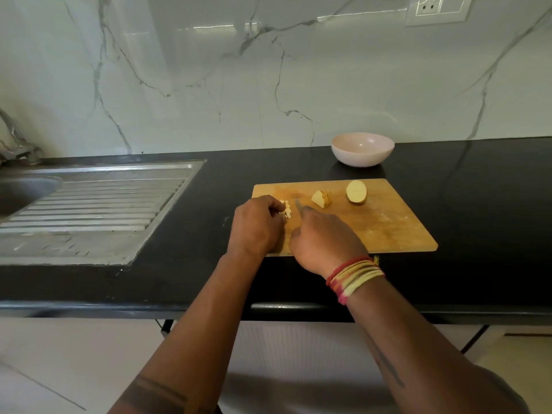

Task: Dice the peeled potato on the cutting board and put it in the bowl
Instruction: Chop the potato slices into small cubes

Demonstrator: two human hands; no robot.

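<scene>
While curled round sliced potato strips [286,210] on the wooden cutting board [388,228], left hand [257,225]. Right hand [324,240] wrapped round knife [298,206]. Beyond, pink bowl [362,149].

No text, label, brand name, number or sign can be read anywhere in the view.
</scene>
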